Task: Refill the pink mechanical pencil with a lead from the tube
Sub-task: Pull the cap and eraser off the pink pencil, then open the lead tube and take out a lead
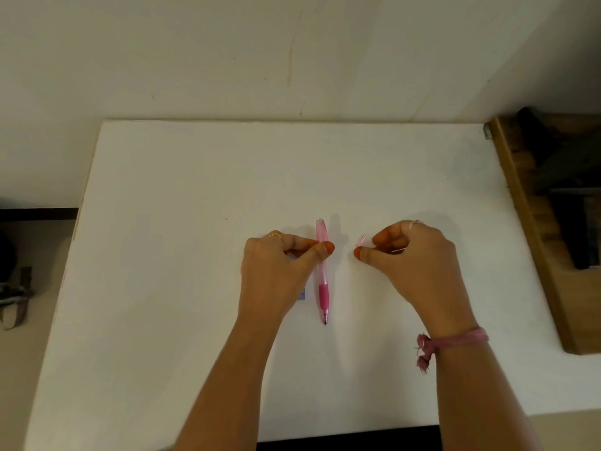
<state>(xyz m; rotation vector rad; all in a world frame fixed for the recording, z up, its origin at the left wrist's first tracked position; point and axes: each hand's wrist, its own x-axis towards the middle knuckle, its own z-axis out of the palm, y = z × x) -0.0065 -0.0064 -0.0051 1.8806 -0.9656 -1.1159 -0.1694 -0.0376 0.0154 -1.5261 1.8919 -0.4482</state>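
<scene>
The pink mechanical pencil (323,289) lies lengthwise at the middle of the white table (182,229), its dark tip toward me and its open back end pointing away. My left hand (276,271) pinches the translucent barrel between thumb and forefinger. A short way to the right, my right hand (419,258) holds a small pale pink piece (361,239) at its fingertips, apart from the pencil. A thin light line shows inside that hand's curled fingers; I cannot tell what it is. A small blue-violet object (302,294) peeks out beside my left hand, mostly hidden.
A wooden shelf unit (533,229) stands along the table's right edge. The wall runs behind the table's far edge. Left of the table, lower down, dark metal items (16,294) sit on the floor.
</scene>
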